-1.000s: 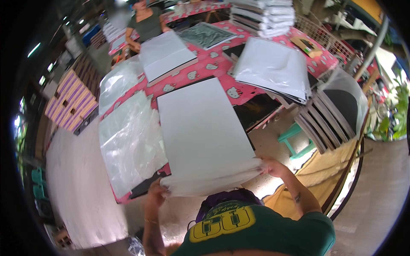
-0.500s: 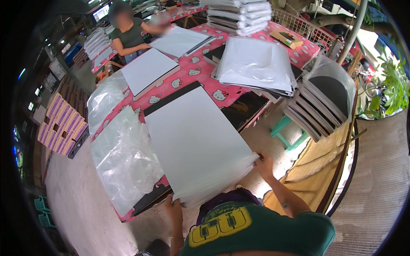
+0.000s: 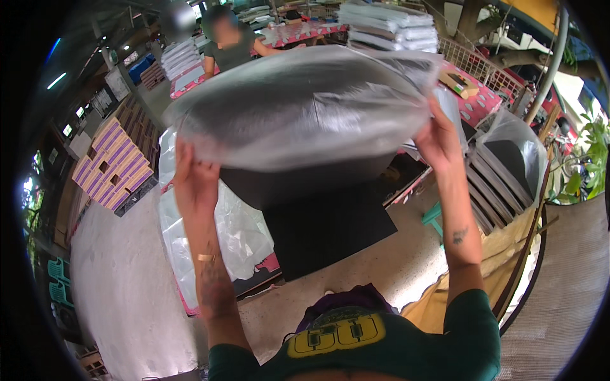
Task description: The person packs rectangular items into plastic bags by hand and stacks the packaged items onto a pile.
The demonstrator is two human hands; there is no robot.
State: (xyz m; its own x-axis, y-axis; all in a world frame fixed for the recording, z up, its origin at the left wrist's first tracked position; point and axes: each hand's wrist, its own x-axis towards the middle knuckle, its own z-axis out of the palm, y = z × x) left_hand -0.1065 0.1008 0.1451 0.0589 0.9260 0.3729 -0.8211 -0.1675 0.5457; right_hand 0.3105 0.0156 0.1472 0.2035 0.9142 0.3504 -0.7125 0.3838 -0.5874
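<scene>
A large flat board in a clear plastic bag [image 3: 286, 108] is raised in front of me, its dark face showing through the shiny, slightly blurred film. My left hand [image 3: 194, 181] is closed on the bag's near left corner. At the right corner, my right hand [image 3: 440, 136] grips the same bag, fingers partly hidden by the plastic. Below it, a black board [image 3: 330, 235] lies on the table, jutting past the near edge. Loose clear plastic bags [image 3: 238, 232] are spread beside it on the left.
Bagged boards [image 3: 502, 171] are stacked at the right, near a green stool [image 3: 433, 217]. Another person [image 3: 232, 47] stands across the table. More wrapped stacks [image 3: 387, 28] and a small cardboard box [image 3: 459, 84] are at the back. Boxes are piled [image 3: 117, 162] at the left.
Both hands have risen and moved away from my body, lifting the bagged board off the table. Its white face has given way to a dark one, and the black board beneath is exposed.
</scene>
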